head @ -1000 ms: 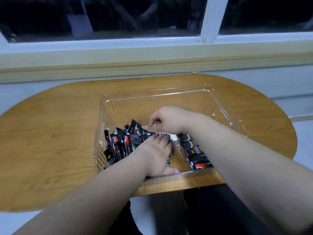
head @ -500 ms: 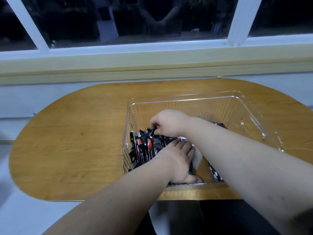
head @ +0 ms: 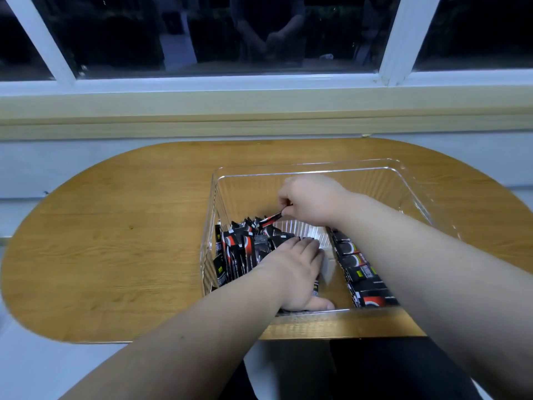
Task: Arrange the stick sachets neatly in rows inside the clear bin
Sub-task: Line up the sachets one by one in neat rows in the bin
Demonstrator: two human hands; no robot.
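A clear plastic bin (head: 409, 186) stands on the wooden table. Inside, several black and red stick sachets (head: 239, 252) lean together against the left wall. Another row of sachets (head: 360, 272) lies along the right side, partly under my right forearm. My right hand (head: 311, 200) is over the middle of the bin and pinches one sachet (head: 271, 219) by its end, just above the left stack. With straight fingers, my left hand (head: 297, 272) presses flat against the right face of the left stack near the front wall.
The oval wooden table (head: 115, 241) runs up to a wall with a window sill (head: 259, 111) behind it. Its front edge is close to my body. Bare bin floor (head: 334, 272) shows between the two sachet groups.
My right hand has lifted one sachet a little out of the left stack. My left hand stays pressed on that stack. The camera view swung left, so the bin sits further right.
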